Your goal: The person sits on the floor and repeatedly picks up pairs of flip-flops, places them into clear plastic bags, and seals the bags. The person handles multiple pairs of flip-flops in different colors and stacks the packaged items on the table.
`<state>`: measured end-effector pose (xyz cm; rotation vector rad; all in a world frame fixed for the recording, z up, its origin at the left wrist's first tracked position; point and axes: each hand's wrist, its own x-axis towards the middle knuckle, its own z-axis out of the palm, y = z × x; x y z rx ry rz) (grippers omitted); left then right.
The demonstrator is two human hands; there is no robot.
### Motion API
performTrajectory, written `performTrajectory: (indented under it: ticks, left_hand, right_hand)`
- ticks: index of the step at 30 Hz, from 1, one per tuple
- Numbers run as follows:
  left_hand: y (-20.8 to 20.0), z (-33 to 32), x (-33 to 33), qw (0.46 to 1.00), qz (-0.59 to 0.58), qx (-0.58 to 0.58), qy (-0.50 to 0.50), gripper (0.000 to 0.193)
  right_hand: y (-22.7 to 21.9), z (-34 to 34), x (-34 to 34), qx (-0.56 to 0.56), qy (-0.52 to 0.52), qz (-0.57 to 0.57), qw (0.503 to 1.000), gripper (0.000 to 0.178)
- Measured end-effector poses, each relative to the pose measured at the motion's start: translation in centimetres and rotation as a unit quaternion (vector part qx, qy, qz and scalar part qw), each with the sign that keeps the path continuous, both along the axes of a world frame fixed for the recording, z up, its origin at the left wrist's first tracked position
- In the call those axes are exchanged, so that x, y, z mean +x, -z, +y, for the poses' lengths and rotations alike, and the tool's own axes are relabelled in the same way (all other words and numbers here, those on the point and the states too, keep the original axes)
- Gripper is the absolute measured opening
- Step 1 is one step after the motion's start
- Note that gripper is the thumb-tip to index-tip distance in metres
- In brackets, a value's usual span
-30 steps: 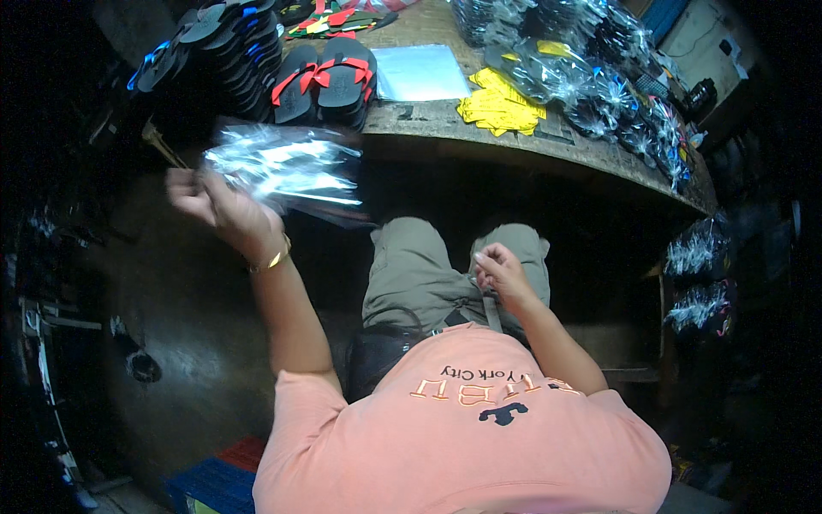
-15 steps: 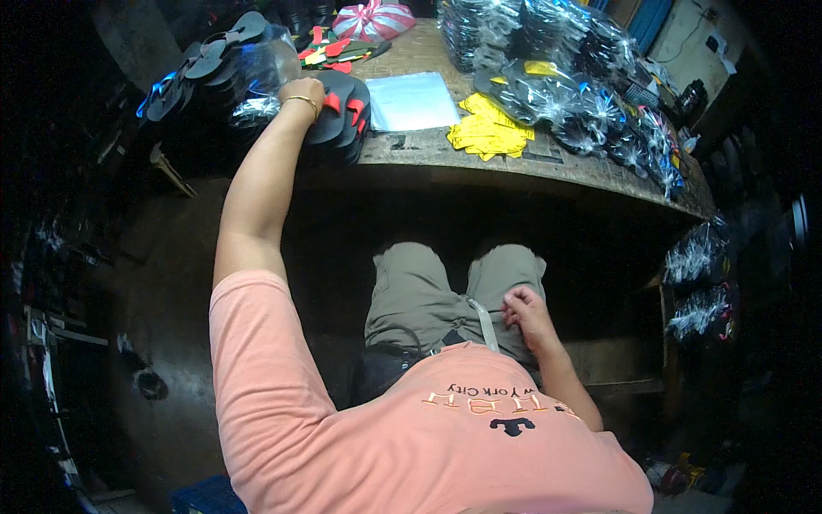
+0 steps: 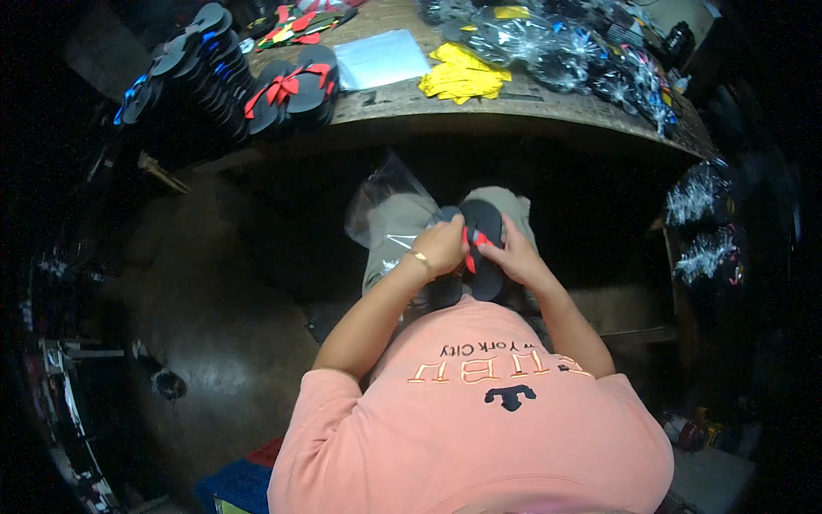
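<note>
A pair of dark flip-flops with red straps (image 3: pixel 486 283) is over my lap, toes pointing away from me. My left hand (image 3: pixel 441 247) is closed on the left flip-flop, its fingers partly hiding the sole. A clear plastic bag (image 3: pixel 385 193) spreads out from beside that hand over my left thigh; whether the fingers also grip it I cannot tell. My right hand (image 3: pixel 518 255) grips the right flip-flop at its edge, thumb by the red strap.
Across the workbench (image 3: pixel 377 107) ahead stand stacks of flip-flops with red straps (image 3: pixel 312 81) and blue straps (image 3: pixel 227 73). Clear plastic sheets (image 3: pixel 381 58), yellow tags (image 3: pixel 462 75) and plastic-wrapped flip-flops (image 3: pixel 548 56) lie farther right. More wrapped bundles (image 3: pixel 706 201) hang at the right.
My left hand has come back from the bench stacks to my lap with flip-flops and a clear bag. My right hand has moved up and taken hold of a flip-flop. The view has shifted.
</note>
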<state>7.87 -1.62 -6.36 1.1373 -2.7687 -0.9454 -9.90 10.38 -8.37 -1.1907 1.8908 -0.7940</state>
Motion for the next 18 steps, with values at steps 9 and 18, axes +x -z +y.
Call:
performTrajectory:
  ticks: [9,18]
  left_hand:
    - [-5.3,-1.4,0.5,0.917,0.384,-0.069,-0.08,0.02]
    - [-2.0,-6.1,3.9,0.937,0.205,-0.248,-0.139,0.013]
  right_hand:
    - [-5.4,-1.4,1.0,-0.321,-0.025,0.107,0.941,0.065]
    - [-2.4,-5.2,-1.4,-0.262,0.069,0.309,0.912,0.018]
